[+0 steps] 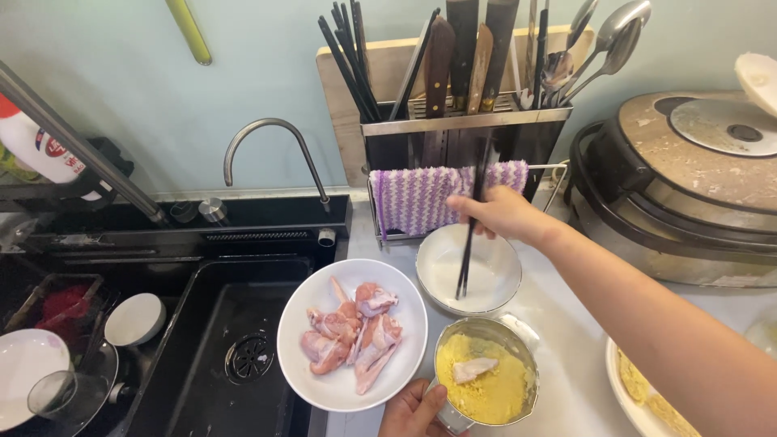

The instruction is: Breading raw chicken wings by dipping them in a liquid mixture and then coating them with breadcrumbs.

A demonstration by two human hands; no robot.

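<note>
Over the white bowl [469,271], right hand [500,212] clamped on black chopsticks [468,247]; left hand [414,411] gripping the crumb cup [486,371].

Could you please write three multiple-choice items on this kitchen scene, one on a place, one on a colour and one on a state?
1. Where does the white plate of raw chicken rest?
A. Inside the rice cooker
B. At the counter's edge, partly over the black sink
C. On the knife rack

2. What colours are the cloth hanging on the rack?
A. Purple and white
B. Solid green
C. Black and red

3. What is the right hand doing?
A. Lying flat and empty
B. Gripping the tap
C. Holding dark chopsticks whose tips are in the white bowl

Answers: 1 B, its left part overhangs the sink; 2 A, purple and white checks show; 3 C, the fingers close round the sticks above the bowl.
</note>
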